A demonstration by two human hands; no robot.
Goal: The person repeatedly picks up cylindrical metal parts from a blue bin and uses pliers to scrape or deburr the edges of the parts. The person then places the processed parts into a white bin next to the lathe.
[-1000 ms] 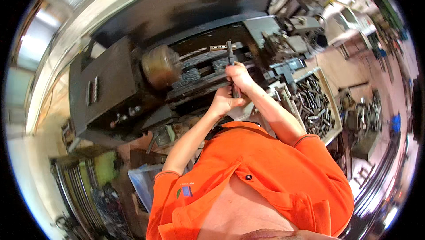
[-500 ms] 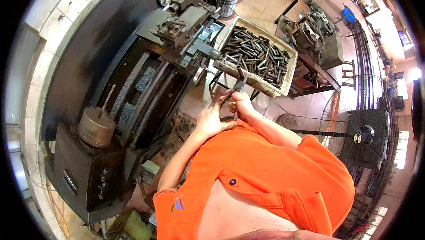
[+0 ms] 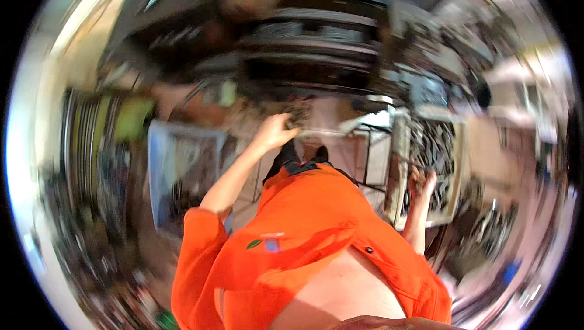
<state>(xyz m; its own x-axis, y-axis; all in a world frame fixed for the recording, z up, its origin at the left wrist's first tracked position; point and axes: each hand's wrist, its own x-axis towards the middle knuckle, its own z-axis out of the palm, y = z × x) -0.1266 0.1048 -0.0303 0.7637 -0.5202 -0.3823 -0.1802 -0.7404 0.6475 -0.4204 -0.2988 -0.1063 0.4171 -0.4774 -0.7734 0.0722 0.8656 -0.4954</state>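
My left hand (image 3: 277, 132) hangs above the floor in front of me. Its thumb stands apart from the fingers, and I see nothing between them. To the right, my right hand (image 3: 421, 184) is over the near part of a pale-rimmed tray (image 3: 398, 169) full of short metal rods (image 3: 433, 144). Its fingers are closed round a thin dark tool (image 3: 409, 162) that sticks out toward the left. Motion blur hides the tool's exact kind and the fingertips.
A large dark lathe (image 3: 316, 56) stretches across the far side. On the left stands a pale blue crate (image 3: 155, 178) with blurred contents. My dark shoes (image 3: 320, 155) show on the floor below. Several blurred metal parts (image 3: 496, 226) lie beyond the tray at right.
My hands were together at a dark measuring tool and have moved apart: the left out to the left, the right over the tray. The view has swung left, bringing the lathe ahead.
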